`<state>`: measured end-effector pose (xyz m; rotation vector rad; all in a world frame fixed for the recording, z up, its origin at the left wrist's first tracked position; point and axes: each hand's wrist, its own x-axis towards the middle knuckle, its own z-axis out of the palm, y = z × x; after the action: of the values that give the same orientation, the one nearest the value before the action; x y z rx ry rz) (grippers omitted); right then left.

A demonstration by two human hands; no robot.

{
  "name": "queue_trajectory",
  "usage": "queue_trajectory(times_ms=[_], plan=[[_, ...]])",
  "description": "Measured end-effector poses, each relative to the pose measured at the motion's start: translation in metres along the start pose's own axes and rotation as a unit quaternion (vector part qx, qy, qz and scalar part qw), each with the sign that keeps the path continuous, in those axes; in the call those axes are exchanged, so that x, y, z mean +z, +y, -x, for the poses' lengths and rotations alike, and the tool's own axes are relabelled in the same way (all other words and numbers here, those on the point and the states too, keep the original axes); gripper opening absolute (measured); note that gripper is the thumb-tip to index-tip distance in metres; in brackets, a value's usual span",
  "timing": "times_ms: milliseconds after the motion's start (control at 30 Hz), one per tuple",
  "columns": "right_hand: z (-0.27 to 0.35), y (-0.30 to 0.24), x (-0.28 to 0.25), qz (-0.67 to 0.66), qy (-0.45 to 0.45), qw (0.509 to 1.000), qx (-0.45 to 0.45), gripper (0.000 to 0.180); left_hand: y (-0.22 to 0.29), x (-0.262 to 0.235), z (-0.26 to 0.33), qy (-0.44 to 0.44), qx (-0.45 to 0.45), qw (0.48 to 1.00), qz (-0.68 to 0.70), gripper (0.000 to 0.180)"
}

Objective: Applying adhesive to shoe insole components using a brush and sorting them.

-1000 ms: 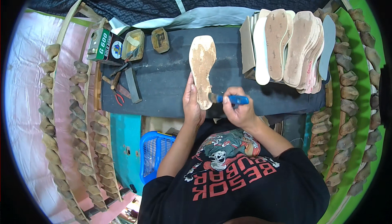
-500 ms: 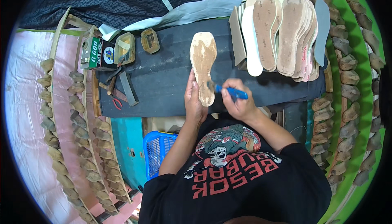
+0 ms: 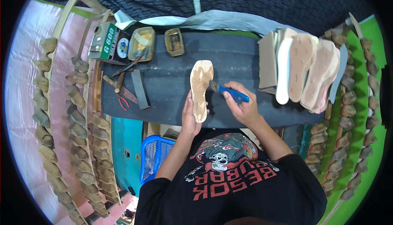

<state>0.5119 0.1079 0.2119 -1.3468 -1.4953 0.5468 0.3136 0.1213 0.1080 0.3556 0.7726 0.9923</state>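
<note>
Dark tabletop (image 3: 172,89) spans the middle; racks of shoe lasts (image 3: 77,114) left & right. Stack of soles (image 3: 307,71) far right. Tan insole (image 3: 200,89) lies centre, lengthwise. Left hand (image 3: 189,116) flat, fingers pressed on insole's near end. Right hand (image 3: 242,106) w/ grip closed round blue-handled brush (image 3: 231,94), bristles touching insole's right edge. Glue tins (image 3: 141,44) far left.

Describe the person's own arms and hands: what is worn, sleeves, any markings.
Both forearms are bare. The left hand and right hand wear no gloves, and no rings or watch can be made out. Short black sleeves belong to a black T-shirt with a red and white skull graphic.
</note>
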Motion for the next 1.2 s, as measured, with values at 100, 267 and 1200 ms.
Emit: queue_trajectory(times_ms=[100,267,1200], plan=[[-0.047,0.019,0.04,0.024,0.009,0.998,-0.059,0.02,0.016,-0.025,-0.001,0.019,-0.006,0.999,-0.038,0.057],[-0.114,0.048,0.113,-0.01,-0.014,0.999,0.032,0.02,0.038,-0.062,-0.006,0.005,-0.017,0.998,0.06,0.058],[-0.17,0.093,0.143,-0.221,0.111,0.959,0.135,0.024,0.077,-0.077,-0.049,-0.114,-0.069,0.978,0.159,0.062]])
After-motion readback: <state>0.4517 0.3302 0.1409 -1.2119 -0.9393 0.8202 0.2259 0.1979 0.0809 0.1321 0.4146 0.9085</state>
